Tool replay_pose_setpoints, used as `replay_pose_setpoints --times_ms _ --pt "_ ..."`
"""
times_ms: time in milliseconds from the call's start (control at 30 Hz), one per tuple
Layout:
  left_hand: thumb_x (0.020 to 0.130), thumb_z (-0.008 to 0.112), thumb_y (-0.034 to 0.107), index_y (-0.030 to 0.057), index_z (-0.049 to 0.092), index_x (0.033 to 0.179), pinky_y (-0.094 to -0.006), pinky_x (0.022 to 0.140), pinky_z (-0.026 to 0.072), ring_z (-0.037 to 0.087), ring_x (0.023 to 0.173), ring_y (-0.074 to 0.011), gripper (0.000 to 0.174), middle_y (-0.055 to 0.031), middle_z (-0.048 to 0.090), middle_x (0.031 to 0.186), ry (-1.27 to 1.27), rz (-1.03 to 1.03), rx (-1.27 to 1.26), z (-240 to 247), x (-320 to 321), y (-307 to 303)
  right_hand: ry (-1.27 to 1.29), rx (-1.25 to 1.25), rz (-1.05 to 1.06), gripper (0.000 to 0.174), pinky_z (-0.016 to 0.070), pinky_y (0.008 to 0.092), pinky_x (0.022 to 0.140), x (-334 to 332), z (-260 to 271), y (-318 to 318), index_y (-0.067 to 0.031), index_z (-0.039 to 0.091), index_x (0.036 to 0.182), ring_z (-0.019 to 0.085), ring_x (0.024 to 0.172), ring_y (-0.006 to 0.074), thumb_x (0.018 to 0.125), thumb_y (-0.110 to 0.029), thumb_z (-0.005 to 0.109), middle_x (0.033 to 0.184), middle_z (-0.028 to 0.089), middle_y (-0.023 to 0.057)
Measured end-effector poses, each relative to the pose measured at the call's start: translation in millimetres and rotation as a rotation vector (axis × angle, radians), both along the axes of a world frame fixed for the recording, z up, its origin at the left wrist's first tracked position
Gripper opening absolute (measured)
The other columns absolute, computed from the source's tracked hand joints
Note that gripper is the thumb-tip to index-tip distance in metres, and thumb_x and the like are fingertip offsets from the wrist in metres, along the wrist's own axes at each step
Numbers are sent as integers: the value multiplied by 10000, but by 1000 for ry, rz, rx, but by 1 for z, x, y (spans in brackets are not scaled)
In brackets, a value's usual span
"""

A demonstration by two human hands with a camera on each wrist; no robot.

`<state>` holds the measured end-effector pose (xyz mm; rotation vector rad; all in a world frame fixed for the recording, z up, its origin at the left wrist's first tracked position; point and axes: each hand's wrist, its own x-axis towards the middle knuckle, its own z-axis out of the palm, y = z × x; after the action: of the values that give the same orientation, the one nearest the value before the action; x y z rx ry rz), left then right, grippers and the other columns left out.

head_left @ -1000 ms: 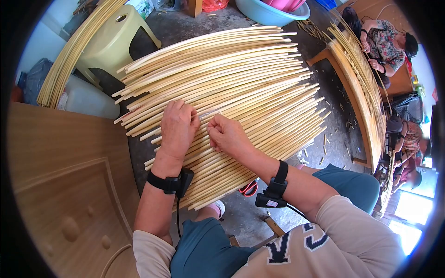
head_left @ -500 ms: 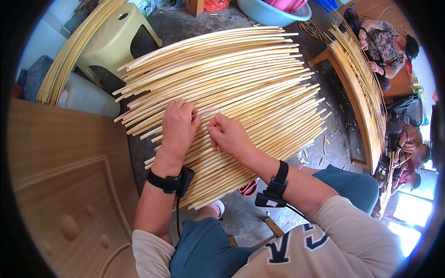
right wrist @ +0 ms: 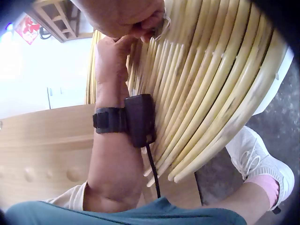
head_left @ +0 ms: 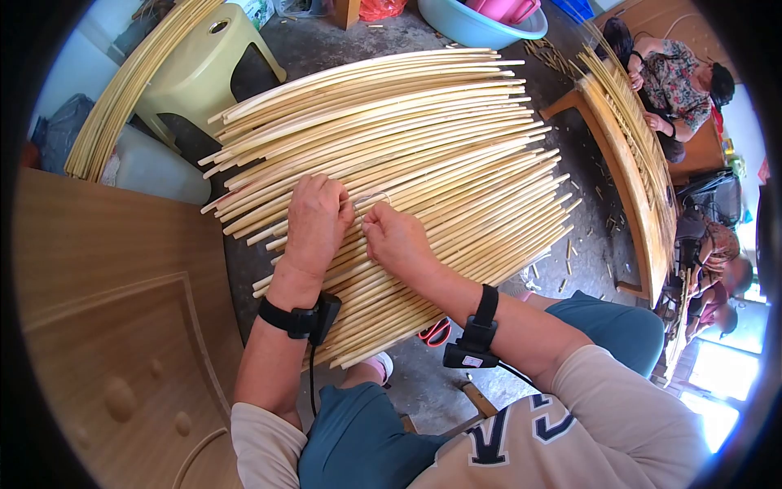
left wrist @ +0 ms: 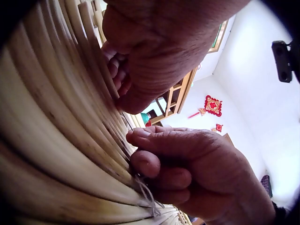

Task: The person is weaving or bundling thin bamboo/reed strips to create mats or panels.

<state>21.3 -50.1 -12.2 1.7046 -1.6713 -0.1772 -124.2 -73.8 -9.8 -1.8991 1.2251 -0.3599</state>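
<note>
Pale rods point(head_left: 456, 171) lie side by side in a broad mat, and both hands are at its near left part. My left hand point(head_left: 316, 222) has curled fingers; in the left wrist view its thumb and fingers point(left wrist: 130, 104) pinch one end of a thin dark strand point(left wrist: 127, 121) against the rods. Just right of it, my right hand point(head_left: 401, 242) pinches the same strand with thumb and forefinger point(left wrist: 140, 135), other fingers folded. Loose pale thread point(left wrist: 149, 199) loops out beside the right hand. Whether the strand is thread or a needle, I cannot tell.
A cream stool point(head_left: 191, 73) and a bundle of rods point(head_left: 122, 98) stand at upper left, a wooden panel point(head_left: 106, 269) at left. Red-handled scissors point(head_left: 436, 332) are below the mat, a blue basin point(head_left: 481, 31) beyond. At right, people sit by a wooden bench point(head_left: 623, 179).
My right hand and its wristband have shifted slightly left. The left hand stays nearly in place, and the rods have barely moved.
</note>
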Motion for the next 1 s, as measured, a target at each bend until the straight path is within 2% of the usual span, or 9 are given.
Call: replay_pose_setpoints --times_ms 67,167,200,267,533,1000 --pt "640 628 -8 41 516 689 -401 669 426 493 739 -313 132 -118 512 711 2 -1 -6 1 -1 0 6 35 -26 125 466 480 629 3 -2 2 -45 558 851 595 671 396 826 -166 536 687 604 208" --pt "643 631 -8 40 514 692 -401 666 427 493 741 -312 136 -119 512 710 8 -12 5 1 0 0 24 38 -8 121 462 485 626 4 2 0 -42 550 859 591 669 402 826 -157 536 683 600 212" --pt "646 638 -5 38 524 705 -401 659 428 502 741 -313 136 -116 523 720 12 -2 10 1 0 0 26 31 -11 121 462 485 626 2 1 0 -42 550 859 591 669 402 826 -157 536 683 600 212" --pt "650 646 -2 36 534 719 -402 652 428 512 742 -314 136 -112 534 731 22 8 10 1 -2 1 -12 -53 5 100 462 321 503 -1 -2 1 -35 541 829 593 499 211 860 -129 531 538 576 74" --pt "648 651 11 53 527 712 -387 687 426 483 759 -302 147 -98 511 735 -12 40 -44 3 -1 4 -46 -51 -12 95 452 307 484 -1 -5 1 -38 536 847 578 488 189 870 -130 530 547 571 68" --pt "656 656 17 47 515 693 -398 659 418 478 734 -309 149 -106 502 708 87 17 -58 0 0 5 -30 -73 -64 102 441 314 476 3 -2 3 -43 546 866 559 474 194 882 -141 519 531 546 71"
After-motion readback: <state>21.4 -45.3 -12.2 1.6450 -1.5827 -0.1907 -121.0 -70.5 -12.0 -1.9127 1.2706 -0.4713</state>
